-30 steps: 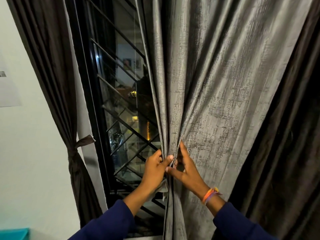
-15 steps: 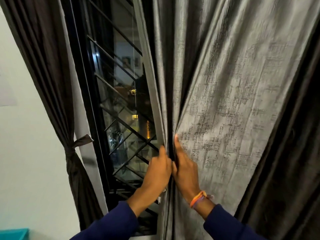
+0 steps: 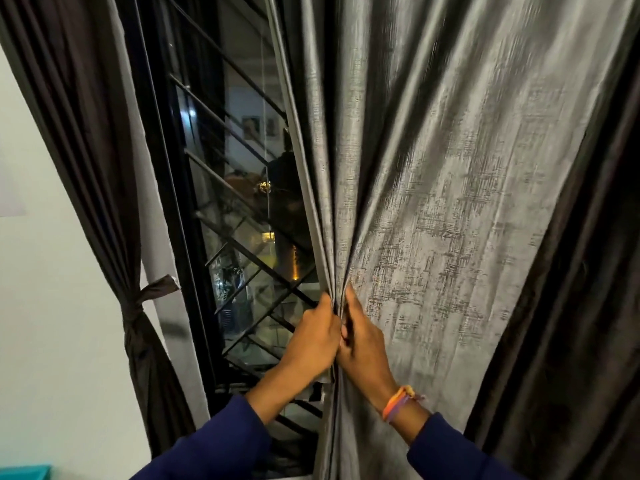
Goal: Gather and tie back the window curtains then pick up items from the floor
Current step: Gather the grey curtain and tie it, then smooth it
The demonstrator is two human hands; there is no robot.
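Note:
A shiny grey curtain (image 3: 433, 209) hangs over the right half of the window. My left hand (image 3: 313, 341) and my right hand (image 3: 365, 344) press together at its left edge, both gripping a bunched fold of the grey fabric at about waist height. An orange and purple band sits on my right wrist. A dark brown curtain (image 3: 568, 334) hangs behind the grey one on the right. On the left, another dark brown curtain (image 3: 90, 140) is drawn aside and bound with a tie-back (image 3: 138, 303).
The black window frame with a diagonal metal grille (image 3: 239, 265) stands open to view between the curtains, with reflections in the glass. A pale wall (image 3: 52, 306) fills the left. A teal object (image 3: 24, 472) shows at the bottom left corner.
My hands have closed together on the grey curtain's edge and gathered more folds. The view has shifted slightly closer and to the right.

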